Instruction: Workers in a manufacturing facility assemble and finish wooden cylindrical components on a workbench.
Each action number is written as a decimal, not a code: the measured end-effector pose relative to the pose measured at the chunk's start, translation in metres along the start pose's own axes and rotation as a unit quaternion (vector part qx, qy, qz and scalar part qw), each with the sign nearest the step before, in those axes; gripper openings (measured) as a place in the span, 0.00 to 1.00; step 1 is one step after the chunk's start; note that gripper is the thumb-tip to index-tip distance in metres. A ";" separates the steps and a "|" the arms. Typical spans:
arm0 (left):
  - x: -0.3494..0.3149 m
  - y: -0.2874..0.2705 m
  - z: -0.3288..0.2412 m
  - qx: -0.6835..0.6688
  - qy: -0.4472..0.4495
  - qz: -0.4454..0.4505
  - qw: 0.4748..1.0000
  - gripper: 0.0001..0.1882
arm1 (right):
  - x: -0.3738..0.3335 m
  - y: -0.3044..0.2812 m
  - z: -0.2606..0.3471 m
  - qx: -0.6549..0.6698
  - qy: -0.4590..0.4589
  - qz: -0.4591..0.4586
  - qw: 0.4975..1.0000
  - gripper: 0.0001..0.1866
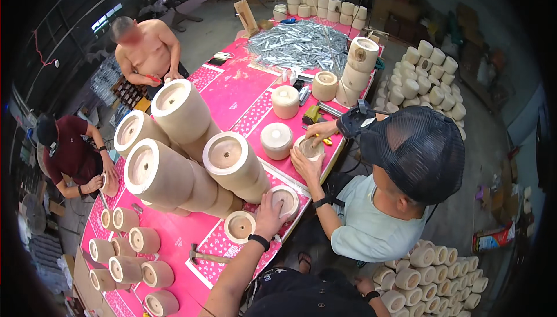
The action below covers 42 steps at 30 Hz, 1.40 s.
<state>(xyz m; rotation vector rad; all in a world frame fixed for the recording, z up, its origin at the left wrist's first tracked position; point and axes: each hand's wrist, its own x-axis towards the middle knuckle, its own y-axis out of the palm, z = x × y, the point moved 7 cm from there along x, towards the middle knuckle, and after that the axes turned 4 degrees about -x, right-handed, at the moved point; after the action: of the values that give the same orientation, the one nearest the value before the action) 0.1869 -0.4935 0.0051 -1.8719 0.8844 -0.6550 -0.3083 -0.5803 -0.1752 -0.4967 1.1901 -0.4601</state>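
Observation:
At the near edge of the pink-covered table, my left hand (269, 217) grips a pale hollowed wooden cylinder (293, 196), with a finger reaching into its recess. Just left of that hand stands another hollowed wooden cylinder (240, 226) with a small hole in its middle. A hammer (213, 257) lies beside my left forearm. Low on the right, my right hand (365, 287) hangs next to the floor pile of wooden cylinders (408, 278); its fingers are mostly hidden.
Tall stacks of wooden cylinders (174, 175) fill the table's middle, with smaller ones (144, 239) at left. A co-worker in a black cap (413, 154) works close on my right. Two people (148, 50) work across the table. Metal pieces (299, 44) lie heaped at the far end.

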 end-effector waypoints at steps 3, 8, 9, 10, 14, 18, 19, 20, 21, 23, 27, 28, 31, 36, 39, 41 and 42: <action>0.001 0.000 0.000 -0.002 -0.004 0.000 1.000 0.28 | -0.001 -0.002 0.005 -0.015 -0.018 -0.016 1.000 0.20; 0.004 -0.007 0.007 -0.059 -0.014 0.001 0.998 0.29 | -0.001 -0.007 0.013 -0.009 -0.006 -0.025 1.000 0.18; 0.005 -0.006 0.005 -0.049 -0.014 0.017 0.999 0.29 | 0.002 -0.007 0.010 -0.005 -0.012 -0.043 0.999 0.17; 0.005 -0.006 0.002 -0.049 -0.011 0.018 0.999 0.29 | 0.005 -0.005 0.005 -0.003 -0.011 -0.044 0.999 0.17; 0.004 -0.004 0.000 -0.031 -0.006 0.022 0.999 0.29 | 0.004 -0.003 0.006 0.028 -0.025 -0.050 0.998 0.17; 0.003 -0.005 0.001 -0.067 0.007 -0.011 0.998 0.28 | -0.003 -0.006 0.011 0.022 -0.025 -0.045 0.998 0.17; 0.003 -0.005 0.001 -0.067 0.011 -0.011 0.998 0.28 | -0.004 -0.008 0.012 0.024 -0.024 -0.048 0.998 0.17; 0.004 -0.004 0.000 -0.055 0.018 -0.005 0.998 0.29 | -0.004 -0.005 0.008 0.057 0.020 -0.015 0.998 0.17; 0.003 -0.003 -0.001 -0.042 0.024 0.000 0.999 0.29 | -0.006 -0.002 0.004 0.089 0.063 0.018 0.994 0.17; 0.003 -0.005 0.000 -0.045 0.019 -0.001 0.999 0.29 | -0.017 -0.018 0.030 0.091 0.030 0.005 0.995 0.16; 0.001 -0.005 0.004 -0.043 0.035 -0.018 0.998 0.28 | -0.062 -0.083 0.120 0.068 -0.106 -0.051 0.991 0.15; 0.003 -0.004 0.003 -0.041 0.036 -0.020 0.998 0.28 | -0.065 -0.090 0.126 0.070 -0.108 -0.052 0.990 0.15; 0.005 -0.001 0.000 -0.046 0.031 -0.013 0.998 0.29 | -0.088 -0.115 0.172 -0.059 -0.275 -0.112 0.953 0.14; 0.003 0.002 -0.001 -0.014 0.031 0.015 0.999 0.34 | -0.123 -0.152 0.239 -0.043 -0.353 -0.094 0.930 0.16; 0.003 0.007 0.003 -0.005 0.032 0.024 0.999 0.38 | -0.126 -0.168 0.248 0.073 -0.383 -0.134 0.911 0.18; 0.003 0.010 0.008 -0.018 0.014 0.024 0.999 0.39 | -0.117 -0.160 0.239 0.007 -0.335 -0.148 0.930 0.19; 0.003 0.010 0.007 -0.020 0.011 0.024 0.999 0.39 | -0.118 -0.161 0.235 -0.001 -0.331 -0.154 0.931 0.19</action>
<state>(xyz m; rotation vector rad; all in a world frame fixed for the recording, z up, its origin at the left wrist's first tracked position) 0.1902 -0.4953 -0.0068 -1.8758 0.9602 -0.6348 -0.1334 -0.6127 0.0772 -0.7717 0.4610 -0.5030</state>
